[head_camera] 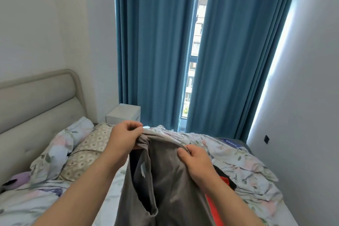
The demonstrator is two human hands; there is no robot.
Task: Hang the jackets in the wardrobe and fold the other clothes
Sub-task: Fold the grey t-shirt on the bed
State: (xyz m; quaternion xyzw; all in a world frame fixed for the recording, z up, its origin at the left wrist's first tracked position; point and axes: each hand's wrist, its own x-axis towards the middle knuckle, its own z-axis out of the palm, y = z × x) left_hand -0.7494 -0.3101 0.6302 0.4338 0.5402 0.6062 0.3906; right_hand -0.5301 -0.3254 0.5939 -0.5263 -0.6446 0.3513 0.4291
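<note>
1. Pinching the top hem of the grey garment [168, 180] with the left hand [125, 135], fingers curled tight; gripping the same hem further along with the right hand [195, 158].
2. Held up over the floral quilt [247, 163], body hanging down toward the camera, hem slack between the two grips.
3. Probably best: slide the grips out to the hem's ends, pull taut, shake out creases.
4. Then lay flat on the quilt, clear of the red and black garment [222, 182] just beside the right wrist, and fold.
</note>
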